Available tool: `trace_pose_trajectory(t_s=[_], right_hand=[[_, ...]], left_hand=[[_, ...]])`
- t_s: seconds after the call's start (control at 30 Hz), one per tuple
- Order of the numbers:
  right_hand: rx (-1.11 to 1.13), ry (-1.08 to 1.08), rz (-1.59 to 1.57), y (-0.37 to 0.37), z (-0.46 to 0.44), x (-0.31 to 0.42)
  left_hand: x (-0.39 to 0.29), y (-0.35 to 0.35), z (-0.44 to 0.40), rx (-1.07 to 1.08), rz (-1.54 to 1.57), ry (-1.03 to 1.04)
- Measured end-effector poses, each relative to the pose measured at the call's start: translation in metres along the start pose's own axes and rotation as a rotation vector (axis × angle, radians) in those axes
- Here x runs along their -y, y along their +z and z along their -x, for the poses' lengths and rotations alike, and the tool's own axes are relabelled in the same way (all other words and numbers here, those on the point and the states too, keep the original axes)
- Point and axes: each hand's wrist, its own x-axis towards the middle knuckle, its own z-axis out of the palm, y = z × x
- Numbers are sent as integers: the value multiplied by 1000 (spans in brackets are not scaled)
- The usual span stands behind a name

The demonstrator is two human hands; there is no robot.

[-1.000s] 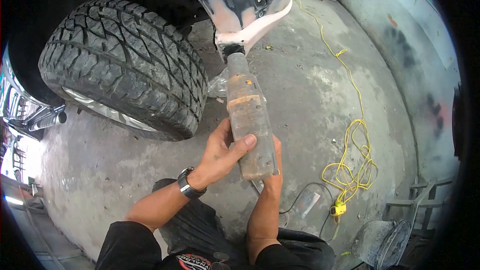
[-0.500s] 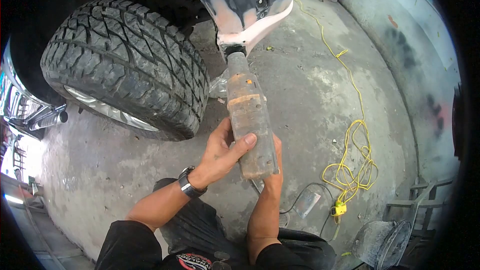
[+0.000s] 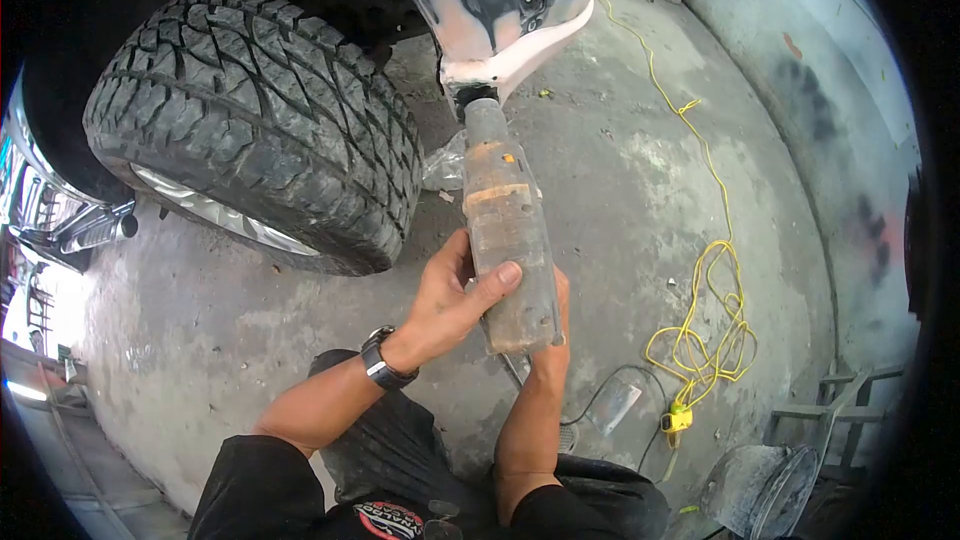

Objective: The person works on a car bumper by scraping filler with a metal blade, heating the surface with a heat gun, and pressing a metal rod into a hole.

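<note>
A worn grey power tool (image 3: pixel 508 210) with orange patches points away from me, its narrow end at the dark lower tip of a car body panel (image 3: pixel 480 0) with pinkish filler on its edge. My left hand (image 3: pixel 455 295) grips the tool's left side, thumb on top. On the other side, my right hand (image 3: pixel 560 315) is wrapped round the tool from beneath, most of its fingers hidden behind the body. A large tire (image 3: pixel 260 130) stands to the left of the tool.
A yellow cord (image 3: pixel 712 325) lies coiled on the concrete floor (image 3: pixel 620 210) at the right, with a yellow socket (image 3: pixel 678 418). A dusty bucket (image 3: pixel 755 485) and a metal frame (image 3: pixel 845 410) stand at lower right. A painted wall (image 3: pixel 830 140) runs along the right.
The tool and both hands have shifted slightly right and up in view, along with the panel tip. Both hands keep their hold.
</note>
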Motion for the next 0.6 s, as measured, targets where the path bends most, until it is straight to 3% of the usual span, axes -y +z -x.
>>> trace_pose_trajectory(t_s=[0.6], right_hand=[[-9, -45, 34, 1, -1, -6]], left_hand=[[5, 0, -3, -41, 66, 9]])
